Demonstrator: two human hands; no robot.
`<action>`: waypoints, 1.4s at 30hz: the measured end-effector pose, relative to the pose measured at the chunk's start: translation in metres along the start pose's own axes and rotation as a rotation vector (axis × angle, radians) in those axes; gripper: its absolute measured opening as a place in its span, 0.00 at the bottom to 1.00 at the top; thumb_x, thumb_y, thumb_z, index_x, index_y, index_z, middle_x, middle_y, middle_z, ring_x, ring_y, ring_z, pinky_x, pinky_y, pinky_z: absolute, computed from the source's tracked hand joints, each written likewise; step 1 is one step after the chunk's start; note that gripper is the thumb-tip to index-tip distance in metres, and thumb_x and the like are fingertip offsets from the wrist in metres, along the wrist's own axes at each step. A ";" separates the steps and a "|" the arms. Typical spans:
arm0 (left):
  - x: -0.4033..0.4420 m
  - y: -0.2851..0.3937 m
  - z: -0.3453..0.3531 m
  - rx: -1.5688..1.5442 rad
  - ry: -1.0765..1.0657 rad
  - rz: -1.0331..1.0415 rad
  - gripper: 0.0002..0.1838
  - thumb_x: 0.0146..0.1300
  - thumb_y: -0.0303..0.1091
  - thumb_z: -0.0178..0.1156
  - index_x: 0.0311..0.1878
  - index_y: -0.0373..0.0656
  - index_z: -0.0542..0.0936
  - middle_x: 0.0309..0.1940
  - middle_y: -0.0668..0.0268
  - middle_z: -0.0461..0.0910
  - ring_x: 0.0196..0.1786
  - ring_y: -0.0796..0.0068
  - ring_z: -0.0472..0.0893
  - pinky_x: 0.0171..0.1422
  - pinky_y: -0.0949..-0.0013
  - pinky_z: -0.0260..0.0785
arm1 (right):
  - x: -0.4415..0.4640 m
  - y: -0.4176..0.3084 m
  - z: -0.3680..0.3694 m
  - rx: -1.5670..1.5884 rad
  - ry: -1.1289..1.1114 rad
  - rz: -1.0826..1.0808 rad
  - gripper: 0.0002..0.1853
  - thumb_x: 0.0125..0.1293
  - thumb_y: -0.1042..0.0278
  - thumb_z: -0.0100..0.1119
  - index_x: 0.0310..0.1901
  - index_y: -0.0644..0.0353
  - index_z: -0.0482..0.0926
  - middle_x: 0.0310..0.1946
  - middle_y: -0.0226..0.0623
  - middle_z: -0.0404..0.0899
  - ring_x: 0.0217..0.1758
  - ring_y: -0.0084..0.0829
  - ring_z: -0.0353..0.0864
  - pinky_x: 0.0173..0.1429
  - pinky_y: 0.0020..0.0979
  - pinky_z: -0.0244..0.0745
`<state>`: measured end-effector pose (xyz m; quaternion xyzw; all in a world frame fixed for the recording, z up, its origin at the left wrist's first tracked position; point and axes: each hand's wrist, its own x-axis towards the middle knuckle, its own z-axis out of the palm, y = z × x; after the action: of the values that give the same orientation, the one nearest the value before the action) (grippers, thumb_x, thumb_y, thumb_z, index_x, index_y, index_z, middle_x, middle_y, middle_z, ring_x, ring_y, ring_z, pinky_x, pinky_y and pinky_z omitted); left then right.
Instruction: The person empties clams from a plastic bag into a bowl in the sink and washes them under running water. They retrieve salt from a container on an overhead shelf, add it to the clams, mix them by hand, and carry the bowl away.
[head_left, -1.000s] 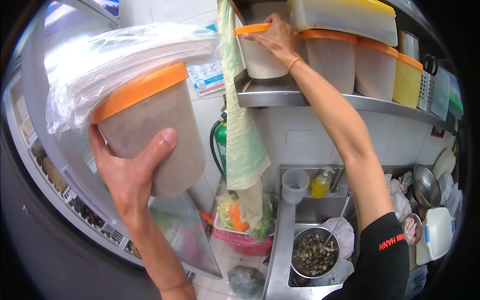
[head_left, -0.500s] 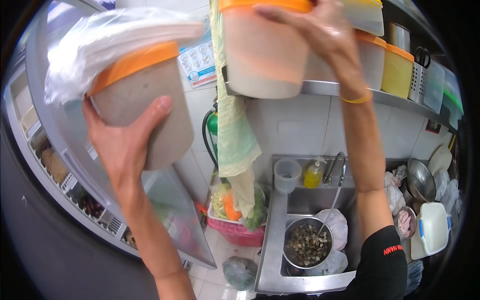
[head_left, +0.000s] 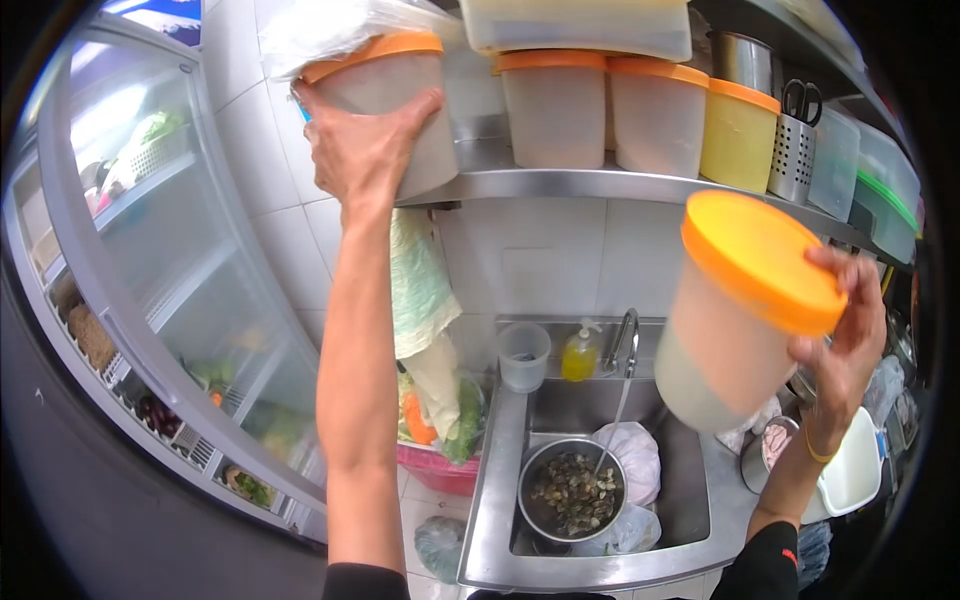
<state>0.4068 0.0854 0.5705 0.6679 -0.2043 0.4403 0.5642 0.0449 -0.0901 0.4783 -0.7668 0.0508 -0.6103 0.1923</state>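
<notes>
My left hand [head_left: 360,150] is wrapped around a frosted canister with an orange lid [head_left: 425,130], at the left end of the steel shelf. Clear plastic packaging [head_left: 345,25] lies over that lid. Whether the canister's base rests on the shelf I cannot tell. On the right, my right hand [head_left: 845,325] grips a second orange-lidded canister [head_left: 720,350] by the lid's edge. This one hangs tilted above the sink, with pale contents in its lower part.
More lidded canisters [head_left: 555,110] and a perforated utensil holder [head_left: 792,155] line the steel shelf [head_left: 600,184]. Below, tap water runs into a bowl of shellfish [head_left: 572,490] in the sink [head_left: 690,500]. A glass fridge door [head_left: 200,260] stands ajar at left.
The left-hand canister has moved right, to the shelf's end. My right hand has brought its canister down and rightward from the shelf, tilting it. My view has shifted too.
</notes>
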 end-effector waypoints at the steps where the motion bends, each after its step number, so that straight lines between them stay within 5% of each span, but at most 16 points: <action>1: -0.003 0.001 0.013 0.048 0.013 -0.018 0.69 0.30 0.53 0.78 0.73 0.36 0.49 0.56 0.37 0.72 0.55 0.41 0.77 0.58 0.49 0.73 | -0.011 0.004 -0.013 -0.004 0.003 0.038 0.36 0.38 0.52 0.77 0.45 0.58 0.67 0.50 0.42 0.76 0.56 0.31 0.76 0.63 0.33 0.73; 9: -0.005 0.001 0.097 0.294 -0.080 -0.082 0.73 0.41 0.54 0.76 0.77 0.39 0.32 0.64 0.31 0.59 0.65 0.32 0.65 0.72 0.42 0.56 | -0.061 0.044 -0.084 0.088 0.021 0.211 0.40 0.32 0.45 0.80 0.43 0.53 0.65 0.48 0.39 0.75 0.59 0.33 0.75 0.68 0.33 0.70; 17: 0.045 -0.078 0.169 0.208 -0.447 0.040 0.69 0.55 0.54 0.66 0.71 0.28 0.19 0.75 0.32 0.27 0.76 0.26 0.39 0.81 0.46 0.39 | -0.087 0.081 -0.116 0.091 0.035 0.284 0.39 0.32 0.50 0.83 0.43 0.53 0.65 0.49 0.39 0.76 0.59 0.34 0.74 0.67 0.35 0.68; 18: 0.051 -0.078 0.168 0.187 -0.557 -0.016 0.71 0.53 0.55 0.67 0.70 0.25 0.19 0.76 0.35 0.26 0.77 0.30 0.41 0.82 0.51 0.36 | -0.091 0.081 -0.117 0.068 0.034 0.310 0.39 0.31 0.51 0.83 0.43 0.53 0.66 0.49 0.39 0.76 0.59 0.35 0.74 0.66 0.36 0.68; 21: 0.085 -0.127 0.195 0.309 -0.631 0.257 0.76 0.51 0.58 0.71 0.65 0.17 0.17 0.75 0.31 0.30 0.79 0.44 0.44 0.82 0.60 0.41 | -0.101 0.091 -0.117 -0.076 -0.022 0.274 0.38 0.32 0.52 0.84 0.42 0.53 0.67 0.50 0.41 0.77 0.59 0.35 0.75 0.65 0.36 0.67; 23: 0.125 -0.164 0.188 0.456 -0.655 0.358 0.34 0.71 0.46 0.55 0.72 0.35 0.61 0.56 0.59 0.76 0.52 0.67 0.76 0.57 0.63 0.69 | -0.106 0.094 -0.111 -0.135 -0.029 0.270 0.36 0.34 0.53 0.85 0.42 0.53 0.69 0.51 0.44 0.79 0.59 0.36 0.76 0.66 0.39 0.68; 26: 0.021 -0.052 0.108 0.187 -0.317 0.190 0.29 0.64 0.54 0.61 0.60 0.43 0.80 0.51 0.56 0.84 0.55 0.61 0.81 0.60 0.65 0.71 | -0.113 0.106 -0.095 -0.060 0.015 0.233 0.35 0.35 0.59 0.85 0.43 0.54 0.71 0.50 0.46 0.80 0.56 0.37 0.80 0.62 0.39 0.76; 27: -0.046 -0.017 0.074 -0.042 -0.220 0.263 0.24 0.66 0.50 0.62 0.58 0.44 0.82 0.51 0.60 0.85 0.53 0.70 0.82 0.60 0.70 0.70 | -0.114 0.108 -0.090 -0.040 0.016 0.219 0.34 0.35 0.61 0.85 0.43 0.55 0.71 0.49 0.46 0.80 0.56 0.37 0.81 0.61 0.38 0.78; 29: -0.155 0.006 0.032 -0.250 -0.245 0.133 0.15 0.67 0.38 0.62 0.52 0.41 0.86 0.47 0.65 0.85 0.51 0.76 0.81 0.59 0.72 0.70 | -0.119 0.106 -0.073 0.031 -0.001 0.241 0.35 0.34 0.66 0.85 0.43 0.55 0.71 0.51 0.46 0.80 0.56 0.36 0.80 0.62 0.37 0.77; 31: -0.253 -0.040 0.018 -0.601 -0.685 0.014 0.14 0.67 0.36 0.61 0.52 0.39 0.84 0.47 0.60 0.84 0.51 0.72 0.81 0.59 0.68 0.71 | -0.120 0.104 -0.049 0.132 -0.017 0.287 0.36 0.33 0.71 0.85 0.44 0.55 0.69 0.53 0.48 0.78 0.60 0.35 0.77 0.67 0.34 0.72; 33: -0.342 -0.058 0.013 -0.866 -1.314 -0.599 0.33 0.68 0.53 0.59 0.69 0.42 0.69 0.56 0.56 0.79 0.56 0.63 0.81 0.59 0.64 0.73 | -0.120 0.102 -0.022 0.202 -0.076 0.240 0.36 0.33 0.73 0.85 0.44 0.55 0.69 0.53 0.48 0.78 0.59 0.35 0.77 0.65 0.35 0.74; 34: -0.384 -0.076 0.010 -1.144 -1.441 -1.101 0.42 0.66 0.64 0.54 0.73 0.43 0.61 0.61 0.53 0.75 0.59 0.57 0.80 0.60 0.57 0.75 | -0.121 0.100 -0.007 0.239 -0.107 0.214 0.36 0.33 0.73 0.85 0.44 0.55 0.68 0.54 0.48 0.77 0.59 0.35 0.78 0.64 0.35 0.75; 35: -0.415 -0.081 0.010 -1.463 -1.444 -1.434 0.52 0.60 0.75 0.51 0.76 0.46 0.53 0.69 0.48 0.65 0.65 0.47 0.74 0.62 0.41 0.73 | -0.122 0.098 0.010 0.287 -0.146 0.207 0.36 0.34 0.73 0.85 0.44 0.56 0.68 0.54 0.48 0.77 0.59 0.35 0.77 0.64 0.35 0.75; 37: -0.436 -0.065 -0.001 -1.767 -1.284 -1.665 0.65 0.46 0.86 0.51 0.78 0.49 0.46 0.76 0.43 0.47 0.70 0.28 0.60 0.59 0.21 0.64 | -0.130 0.095 0.045 0.389 -0.223 0.184 0.37 0.34 0.71 0.86 0.45 0.56 0.67 0.54 0.47 0.77 0.60 0.35 0.77 0.64 0.36 0.75; 39: -0.450 -0.075 -0.012 -1.961 -1.002 -1.794 0.64 0.47 0.85 0.51 0.78 0.50 0.46 0.74 0.43 0.51 0.70 0.27 0.59 0.58 0.19 0.63 | -0.145 0.095 0.075 0.459 -0.376 0.253 0.38 0.35 0.68 0.86 0.45 0.56 0.67 0.57 0.49 0.74 0.62 0.36 0.75 0.65 0.37 0.74; 42: -0.442 -0.097 -0.031 -2.215 -0.772 -1.739 0.62 0.46 0.80 0.57 0.77 0.51 0.50 0.76 0.48 0.49 0.74 0.28 0.51 0.65 0.13 0.46 | -0.154 0.098 0.106 0.508 -0.567 0.247 0.40 0.34 0.60 0.87 0.46 0.57 0.67 0.61 0.54 0.69 0.67 0.39 0.70 0.68 0.41 0.71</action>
<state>0.2370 0.0428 0.1520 -0.1150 -0.1073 -0.6148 0.7729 0.1226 -0.1073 0.2832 -0.8210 -0.0650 -0.3399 0.4541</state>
